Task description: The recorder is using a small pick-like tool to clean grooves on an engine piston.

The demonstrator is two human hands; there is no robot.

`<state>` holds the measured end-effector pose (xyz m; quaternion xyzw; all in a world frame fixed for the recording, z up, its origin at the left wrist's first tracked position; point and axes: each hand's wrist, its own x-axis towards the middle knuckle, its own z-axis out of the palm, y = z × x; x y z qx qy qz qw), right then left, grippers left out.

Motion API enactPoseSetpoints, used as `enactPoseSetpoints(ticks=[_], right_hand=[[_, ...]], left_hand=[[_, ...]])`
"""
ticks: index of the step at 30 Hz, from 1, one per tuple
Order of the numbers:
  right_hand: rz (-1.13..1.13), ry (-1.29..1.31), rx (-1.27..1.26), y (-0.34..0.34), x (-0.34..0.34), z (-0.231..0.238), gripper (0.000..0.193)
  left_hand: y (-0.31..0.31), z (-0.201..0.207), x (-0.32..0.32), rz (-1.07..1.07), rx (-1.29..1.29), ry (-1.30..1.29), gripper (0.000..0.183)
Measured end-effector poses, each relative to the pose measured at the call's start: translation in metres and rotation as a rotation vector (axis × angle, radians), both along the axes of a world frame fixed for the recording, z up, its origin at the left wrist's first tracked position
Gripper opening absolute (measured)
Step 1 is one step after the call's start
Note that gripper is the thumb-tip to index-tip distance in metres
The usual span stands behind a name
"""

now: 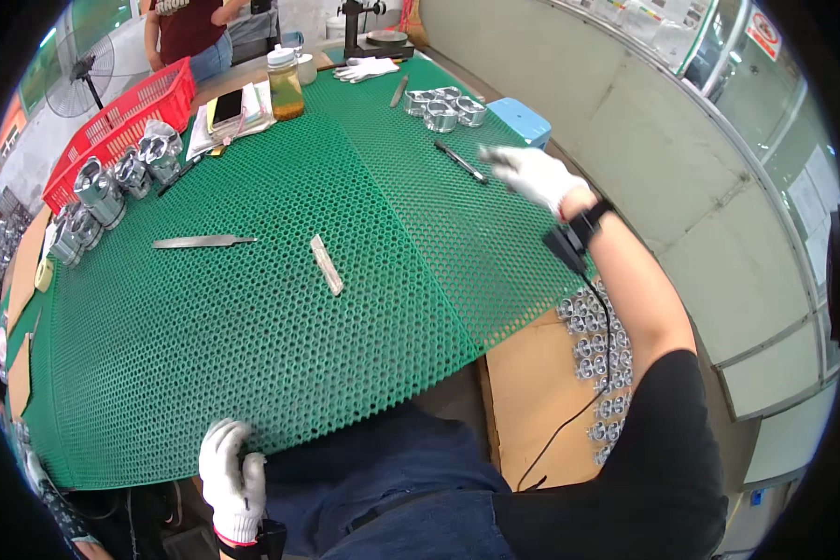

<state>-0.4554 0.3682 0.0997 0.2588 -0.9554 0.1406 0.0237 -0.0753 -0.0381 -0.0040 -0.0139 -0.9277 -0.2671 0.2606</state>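
My right hand (pixel 532 175), in a white glove, reaches over the right part of the green perforated mat (pixel 280 327). Its fingers are stretched out, slightly blurred, and nothing shows in them. Just left of it lies a black pen (pixel 460 162); beyond sit several shiny metal castings (pixel 441 116). At the mat's near edge is my left hand (pixel 230 476), also gloved, with thumb and fingers apart and holding nothing. A flat metal file (pixel 203 242) and a pale, worn strip (pixel 326 265) rest mid-mat, away from both hands.
More metal castings (pixel 100 193) stand at the left beside a red plastic crate (pixel 121 114). Farther back are a jar of amber liquid (pixel 286 86), papers with a phone (pixel 226 110), and a white glove (pixel 366 69). A blue stool (pixel 521 121) and cardboard holding small castings (pixel 532 401) are at right.
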Motion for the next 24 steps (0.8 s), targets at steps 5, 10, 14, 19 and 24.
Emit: enactPoseSetpoints(ticks=[5,10,14,19,24], right_hand=[[-0.172,0.118,0.088,-0.034,-0.155,-0.02,0.041],[-0.238,0.16,0.33,-0.054,-0.25,-0.041,0.04],[-0.168,0.069,0.34,-0.061,-0.302,-0.053,0.048],[-0.141,-0.144,0.393,-0.078,-0.336,-0.06,0.052],[-0.078,-0.031,0.343,-0.073,-0.348,-0.067,0.038]], left_hand=[[-0.013,-0.028,-0.018,0.175,-0.124,-0.013,0.031],[0.004,-0.011,-0.036,0.237,-0.342,-0.156,0.031],[0.012,-0.003,-0.045,0.268,-0.36,-0.262,0.03],[0.011,-0.005,-0.046,0.294,-0.349,-0.323,0.035],[0.009,-0.008,-0.047,0.303,-0.351,-0.338,0.034]])
